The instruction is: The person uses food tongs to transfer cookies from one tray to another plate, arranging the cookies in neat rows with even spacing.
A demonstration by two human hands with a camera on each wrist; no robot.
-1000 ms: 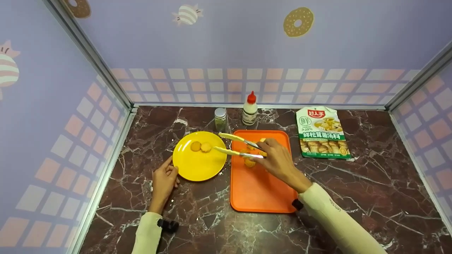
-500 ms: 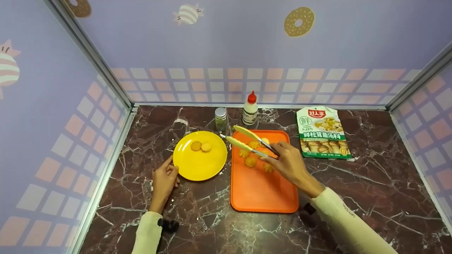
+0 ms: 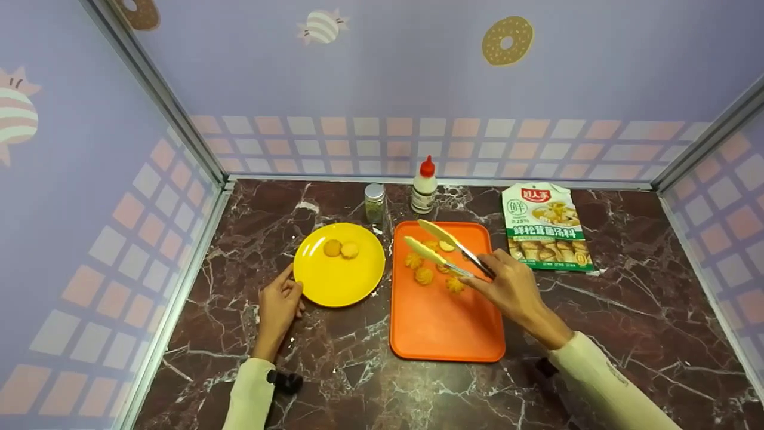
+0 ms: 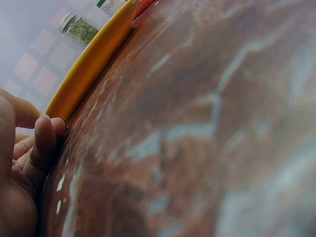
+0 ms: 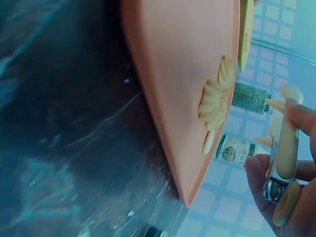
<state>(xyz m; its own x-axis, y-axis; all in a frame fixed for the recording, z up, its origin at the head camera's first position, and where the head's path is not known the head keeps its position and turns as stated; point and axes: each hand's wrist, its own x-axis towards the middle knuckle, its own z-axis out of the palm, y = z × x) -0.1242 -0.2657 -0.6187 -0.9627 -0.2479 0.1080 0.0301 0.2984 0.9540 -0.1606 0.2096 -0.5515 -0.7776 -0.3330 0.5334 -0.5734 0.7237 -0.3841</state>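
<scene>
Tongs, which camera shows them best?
The head view: the tongs show from above, yellow ends spread apart over the orange tray. The right wrist view has them foreshortened, partly covered by the right hand. The left wrist view shows none of them.

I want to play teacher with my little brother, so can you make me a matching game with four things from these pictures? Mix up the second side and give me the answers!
Things:
1. tongs
2. plate
3. tray
4. bottle

Clues:
A. Orange, with ridged pieces on it
B. Has a red cap
C. Held in the right hand
D. Yellow, held at its edge by the left hand

Right pairs: 1-C, 2-D, 3-A, 4-B
</scene>
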